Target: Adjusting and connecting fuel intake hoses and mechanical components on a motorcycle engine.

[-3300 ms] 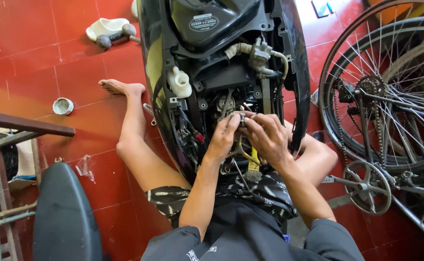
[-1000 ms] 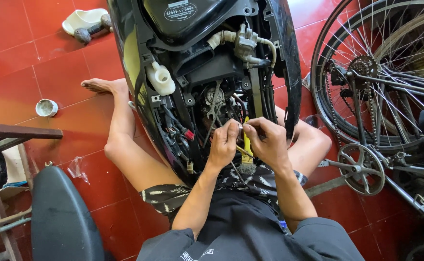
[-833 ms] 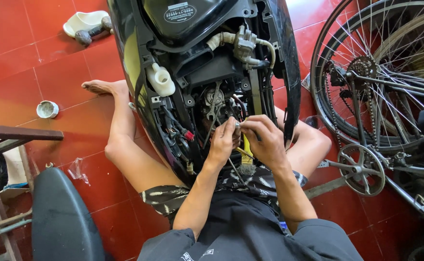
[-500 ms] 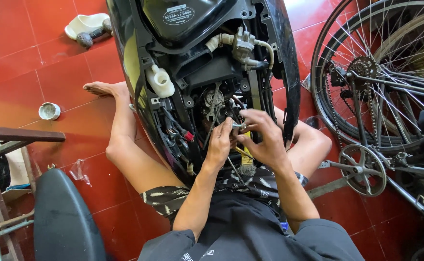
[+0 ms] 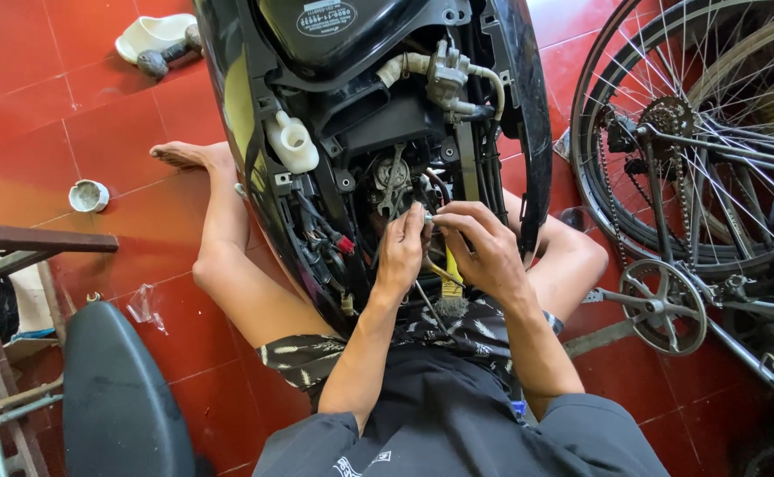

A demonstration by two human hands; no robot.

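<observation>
Pinched together, left hand (image 5: 402, 256) and right hand (image 5: 484, 252) grip a small metal connector (image 5: 428, 217) inside the open black scooter body (image 5: 360, 132), just right of the white reservoir (image 5: 292, 146)

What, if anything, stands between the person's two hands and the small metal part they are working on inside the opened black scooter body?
Nothing visible does. The left hand and right hand already meet at the small metal part, fingertips touching it. Black cables run beside the right hand, and a yellow-handled brush lies below the hands.
</observation>
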